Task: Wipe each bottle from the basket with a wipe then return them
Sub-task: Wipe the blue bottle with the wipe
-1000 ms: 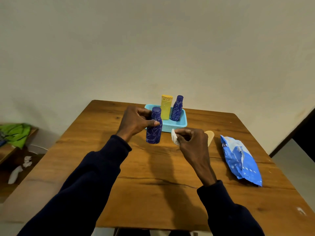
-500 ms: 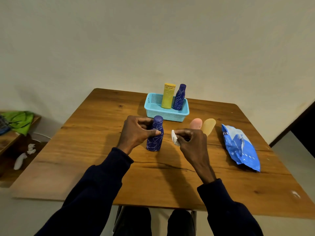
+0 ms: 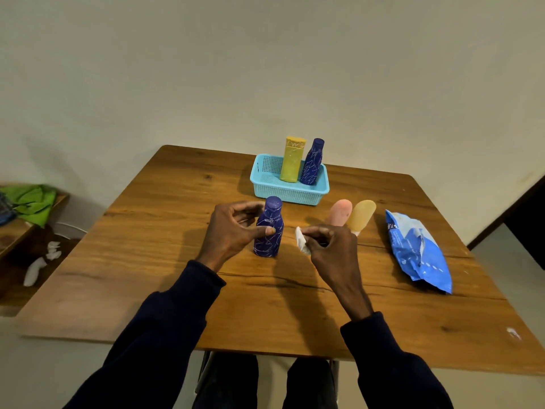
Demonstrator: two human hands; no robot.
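The wiping step is in hand. A dark blue bottle (image 3: 269,231) stands upright on the table (image 3: 295,305), just in front of the basket (image 3: 283,192). The left hand (image 3: 233,231) grips it, fingers curled round the body and thumb on its front. The right hand (image 3: 330,246) is just beside it, fingers pinched on a small bunched wipe (image 3: 301,243) that does not touch the bottle. A yellow bottle (image 3: 292,160) and a second blue bottle (image 3: 312,163) stand in the basket; a pink bottle (image 3: 340,212) and a pale yellow bottle (image 3: 362,212) lie beyond the right hand, near the pack of wipes (image 3: 418,252). Next, probably, the wipe must be brought against the bottle's side and rubbed round while the left hand steadies or turns it
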